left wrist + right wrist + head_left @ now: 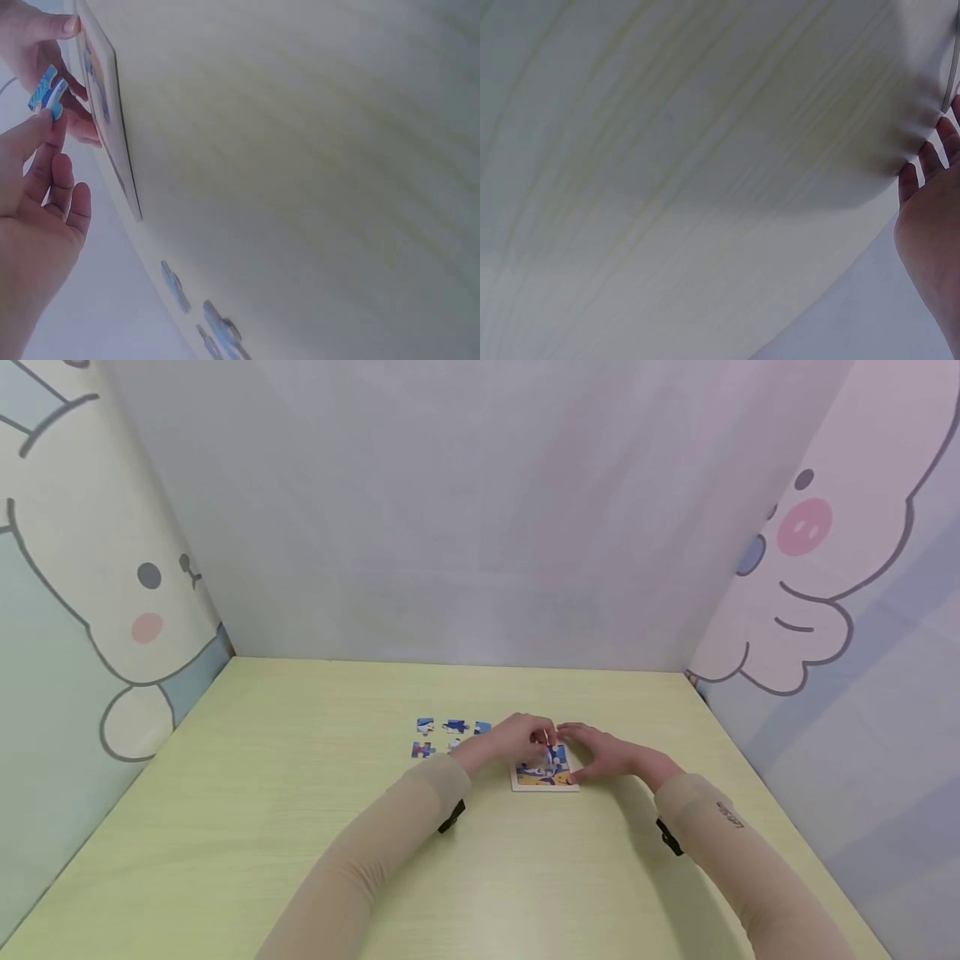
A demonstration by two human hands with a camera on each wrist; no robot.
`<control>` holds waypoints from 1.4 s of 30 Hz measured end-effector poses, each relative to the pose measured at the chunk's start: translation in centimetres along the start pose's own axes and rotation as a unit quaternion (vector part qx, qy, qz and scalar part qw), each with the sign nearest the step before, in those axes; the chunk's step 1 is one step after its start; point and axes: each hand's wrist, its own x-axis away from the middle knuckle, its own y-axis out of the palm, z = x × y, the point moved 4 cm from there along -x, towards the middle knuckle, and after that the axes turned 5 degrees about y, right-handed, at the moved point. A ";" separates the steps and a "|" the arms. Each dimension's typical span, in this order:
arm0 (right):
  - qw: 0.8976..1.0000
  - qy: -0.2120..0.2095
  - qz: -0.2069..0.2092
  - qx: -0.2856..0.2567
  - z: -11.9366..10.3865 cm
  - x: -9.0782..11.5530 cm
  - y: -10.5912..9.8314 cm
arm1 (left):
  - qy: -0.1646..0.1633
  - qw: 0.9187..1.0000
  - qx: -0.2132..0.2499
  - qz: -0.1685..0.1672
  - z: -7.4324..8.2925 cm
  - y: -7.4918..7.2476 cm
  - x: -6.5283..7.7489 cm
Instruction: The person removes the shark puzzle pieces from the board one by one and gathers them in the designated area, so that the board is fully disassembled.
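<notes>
My left hand [519, 737] pinches a small blue-and-white jigsaw piece [57, 99] between thumb and forefinger. It holds the piece, tilted up, over the puzzle board [546, 788]. The board is a shallow tray with a pale rim, partly filled by a blue, white and yellow picture; the left hand hides some of it. My right hand [609, 754] rests at the board's right side, thumb by the near right corner and extended fingers by the far one. In the right wrist view its fingers [928, 159] touch down at the tabletop beside the board.
Several loose jigsaw pieces [455, 727] lie left of the board, some partly behind the left forearm. The pale wooden table [300, 793] ends at a grey back curtain [450, 527]. Cartoon-printed curtains stand on both sides.
</notes>
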 end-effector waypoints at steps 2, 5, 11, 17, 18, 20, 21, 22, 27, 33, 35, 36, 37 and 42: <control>1.000 -0.004 -0.001 0.001 0.1 0.0 0.0 | 0.008 1.000 0.003 -0.001 0.1 -0.4 0.2; 1.000 -0.012 -0.001 0.002 0.1 -0.1 0.0 | 0.024 1.000 0.005 -0.004 0.2 -0.9 0.5; 1.000 -0.019 -0.002 0.007 0.2 -0.3 0.1 | 0.030 0.999 0.003 -0.020 -0.2 -1.9 1.2; 1.000 -0.015 -0.002 0.012 0.1 -0.3 0.1 | 0.019 0.999 0.000 -0.030 -1.0 -2.9 2.2; 1.000 -0.014 -0.003 0.013 0.1 -0.3 0.0 | 0.018 0.999 0.000 -0.030 -1.2 -3.1 2.4; 1.000 -0.013 -0.003 0.015 0.1 -0.2 0.0 | 0.014 0.999 0.000 -0.030 -1.5 -3.4 2.8; 1.000 -0.014 -0.003 0.017 0.0 -0.2 0.0 | 0.011 1.000 0.002 -0.030 -1.7 -3.6 3.1; 1.000 -0.014 -0.003 0.017 0.0 -0.2 0.0 | 0.006 1.000 0.004 -0.030 -1.9 -3.7 3.3; 1.000 -0.013 -0.005 0.019 -0.2 -0.1 -0.1 | -0.010 0.999 0.007 -0.030 -3.2 -4.0 4.6; 1.000 -0.015 -0.004 0.019 -0.4 0.2 -0.2 | -0.020 1.000 -0.003 -0.024 -4.4 -4.4 5.5; 1.000 -0.023 -0.001 0.021 -0.5 0.3 -0.2 | -0.025 0.999 -0.002 -0.024 -4.7 -4.4 5.8; 0.999 -0.025 -0.001 0.023 -0.5 0.3 -0.3 | -0.027 0.999 -0.001 -0.024 -4.9 -4.4 5.9; 0.999 -0.028 0.001 0.025 -0.5 0.3 -0.3 | -0.031 0.999 -0.003 -0.025 -5.1 -4.4 6.1; 0.999 -0.030 0.001 0.028 -0.3 0.3 -0.2 | -0.048 0.999 0.000 -0.025 -5.9 -4.0 6.8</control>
